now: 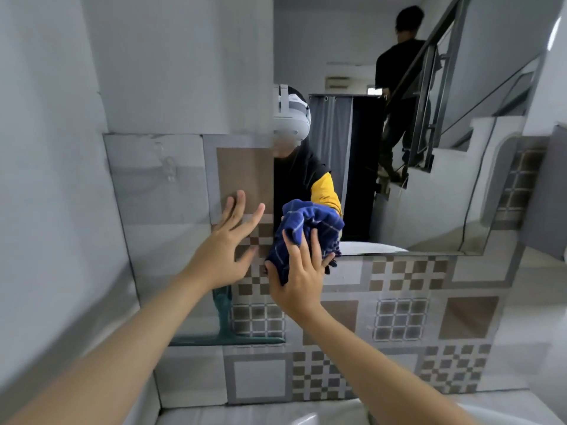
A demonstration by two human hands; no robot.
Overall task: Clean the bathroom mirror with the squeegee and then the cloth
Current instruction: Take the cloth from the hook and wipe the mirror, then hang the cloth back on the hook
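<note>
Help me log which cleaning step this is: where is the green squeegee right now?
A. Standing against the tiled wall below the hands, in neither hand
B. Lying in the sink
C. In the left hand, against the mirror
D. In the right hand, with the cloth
A: the squeegee stands against the tiled wall, while the left hand is open and bare and the right hand grips the blue cloth.
</note>
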